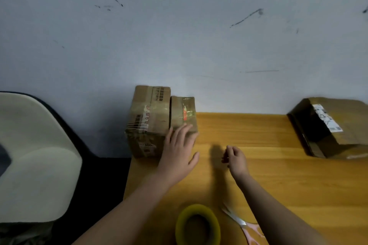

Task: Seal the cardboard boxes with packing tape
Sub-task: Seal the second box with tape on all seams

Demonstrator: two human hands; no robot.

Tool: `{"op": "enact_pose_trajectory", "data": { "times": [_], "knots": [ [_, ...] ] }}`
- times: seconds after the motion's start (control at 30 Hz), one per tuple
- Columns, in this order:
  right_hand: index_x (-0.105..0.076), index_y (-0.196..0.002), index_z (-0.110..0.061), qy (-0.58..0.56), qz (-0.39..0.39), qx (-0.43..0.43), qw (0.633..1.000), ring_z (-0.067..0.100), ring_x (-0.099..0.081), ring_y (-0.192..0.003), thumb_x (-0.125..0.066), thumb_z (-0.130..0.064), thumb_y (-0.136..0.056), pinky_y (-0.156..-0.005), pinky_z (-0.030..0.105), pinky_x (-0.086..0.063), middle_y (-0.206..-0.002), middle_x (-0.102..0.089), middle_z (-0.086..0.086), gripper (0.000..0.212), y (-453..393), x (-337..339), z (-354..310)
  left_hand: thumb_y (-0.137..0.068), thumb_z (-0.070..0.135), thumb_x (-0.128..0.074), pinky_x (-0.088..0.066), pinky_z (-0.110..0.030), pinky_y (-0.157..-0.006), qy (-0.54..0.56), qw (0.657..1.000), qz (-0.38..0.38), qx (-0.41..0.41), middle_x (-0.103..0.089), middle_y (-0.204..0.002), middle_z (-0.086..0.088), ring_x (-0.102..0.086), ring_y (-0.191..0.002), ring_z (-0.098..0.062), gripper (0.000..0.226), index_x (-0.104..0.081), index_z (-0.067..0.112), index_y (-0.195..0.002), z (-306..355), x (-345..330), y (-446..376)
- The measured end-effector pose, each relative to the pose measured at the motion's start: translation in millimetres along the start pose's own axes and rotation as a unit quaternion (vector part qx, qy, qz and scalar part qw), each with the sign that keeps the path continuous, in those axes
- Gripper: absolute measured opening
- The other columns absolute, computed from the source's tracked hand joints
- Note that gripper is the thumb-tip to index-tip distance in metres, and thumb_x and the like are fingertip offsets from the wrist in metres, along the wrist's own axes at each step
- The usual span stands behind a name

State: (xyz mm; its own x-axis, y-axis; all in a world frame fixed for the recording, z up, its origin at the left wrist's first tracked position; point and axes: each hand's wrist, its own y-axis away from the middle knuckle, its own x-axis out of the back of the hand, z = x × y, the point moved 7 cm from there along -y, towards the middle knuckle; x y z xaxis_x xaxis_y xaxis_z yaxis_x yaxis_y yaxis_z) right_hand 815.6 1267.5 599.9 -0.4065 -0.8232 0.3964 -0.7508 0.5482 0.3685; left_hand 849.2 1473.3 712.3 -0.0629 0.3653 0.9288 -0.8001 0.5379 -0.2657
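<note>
Landmark: the small brown cardboard box with clear tape across its top (183, 113), at the far-left corner of the yellow wooden counter (258, 165). Your left hand (178, 153) lay flat against that box's near face, fingers straight, gripping nothing. Your right hand (236, 158) hovered to the right of it, apart from it, fingers loosely curled; whether it pinched anything could not be told.

A taller brown cardboard box with printed labels (148, 121) stood touching the small box's left side. A large dark-sided cardboard box with a white shipping label (330, 127) sat well to its right.

The yellowish roll of packing tape (198, 225) and the pink-handled scissors (246, 225) lay nearer you than the small box, well apart from it, between your forearms. Judgement: the right hand was closer to the scissors, and either hand would have to draw back for the tape. A scuffed pale wall (179, 26) rose behind.
</note>
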Motion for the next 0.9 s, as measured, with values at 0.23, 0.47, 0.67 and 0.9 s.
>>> {"op": "enact_pose_trajectory", "data": {
  "times": [0.23,0.47,0.67,0.9],
  "knots": [
    [-0.054,-0.071,-0.009,0.108,0.005,-0.006,0.994,0.019,-0.054,-0.06,-0.047,-0.03,-0.101,-0.057,0.032,-0.037,-0.063,-0.058,0.005,0.037,32.8,57.7,40.4,-0.094,0.041,-0.046,0.0,-0.041,-0.118,-0.001,0.995,-0.1,-0.014,-0.031,-0.151,-0.003,-0.021,-0.144,-0.02,0.053,-0.038,0.025,-0.144,47.6,-38.9,28.7],
    [-0.046,-0.083,-0.01,0.069,0.002,0.011,0.998,0.031,-0.062,-0.071,-0.032,-0.026,-0.104,-0.073,0.043,-0.048,-0.072,-0.058,0.011,0.03,33.4,69.6,27.7,-0.097,0.038,-0.042,-0.004,-0.038,-0.119,-0.018,0.99,-0.139,-0.018,-0.023,-0.152,0.001,-0.017,-0.143,-0.017,0.052,-0.03,0.027,-0.146,69.7,-49.0,25.2],
    [-0.05,-0.09,-0.01,0.076,0.021,0.036,0.996,0.032,-0.062,-0.073,-0.034,-0.028,-0.103,-0.075,0.047,-0.049,-0.07,-0.063,0.011,0.028,23.6,123.6,20.3,-0.098,0.036,-0.041,-0.01,-0.04,-0.118,-0.036,0.985,-0.161,-0.056,-0.024,-0.153,0.0,-0.021,-0.141,-0.02,0.052,-0.029,0.025,-0.147,129.6,-64.2,-7.7],
    [-0.058,-0.071,-0.019,0.186,0.098,0.096,0.973,0.021,-0.062,-0.065,-0.04,-0.047,-0.1,-0.067,0.037,-0.048,-0.06,-0.063,0.002,0.044,-27.7,264.4,23.2,-0.095,0.036,-0.043,-0.02,-0.035,-0.111,-0.037,0.981,-0.176,-0.068,-0.032,-0.148,-0.001,-0.033,-0.135,-0.02,0.052,-0.034,0.023,-0.145,228.2,-107.2,-67.2]
  ]
}}
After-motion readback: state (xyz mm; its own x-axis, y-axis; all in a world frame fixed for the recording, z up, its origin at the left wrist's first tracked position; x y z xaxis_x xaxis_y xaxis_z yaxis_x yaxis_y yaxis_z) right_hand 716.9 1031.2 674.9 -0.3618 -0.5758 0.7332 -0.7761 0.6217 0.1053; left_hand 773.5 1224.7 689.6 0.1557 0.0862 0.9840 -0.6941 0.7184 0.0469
